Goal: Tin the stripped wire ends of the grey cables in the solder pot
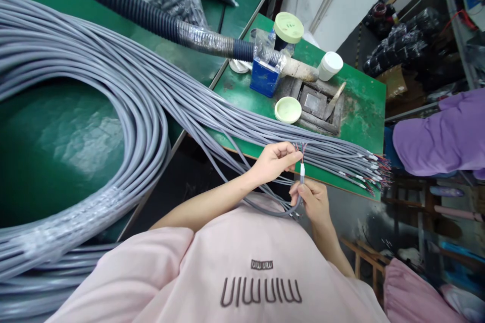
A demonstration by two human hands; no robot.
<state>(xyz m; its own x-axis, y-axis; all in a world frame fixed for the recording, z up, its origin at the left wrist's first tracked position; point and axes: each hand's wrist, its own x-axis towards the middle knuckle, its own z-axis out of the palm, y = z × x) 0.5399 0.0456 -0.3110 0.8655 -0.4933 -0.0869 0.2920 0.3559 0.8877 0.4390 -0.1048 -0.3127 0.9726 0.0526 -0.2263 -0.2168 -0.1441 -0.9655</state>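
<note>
One grey cable (301,181) bends up in front of me, its end upright with a white sleeve and thin coloured wires (302,151) fanning out on top. My right hand (312,199) is closed around the cable below the white sleeve. My left hand (278,161) pinches at the fanned wires with thumb and forefinger. Just beyond both hands, a thick bundle of grey cables (242,116) runs across the bench, and its stripped ends (373,171) with red and dark wires lie to the right.
A large coil of grey cables (144,111) fills the left. On the green bench (364,111) stand a solder pot (314,103) with a scraper (335,101), an open tub (288,110), a white jar (330,65) and a blue box (264,78) under a black hose (125,7).
</note>
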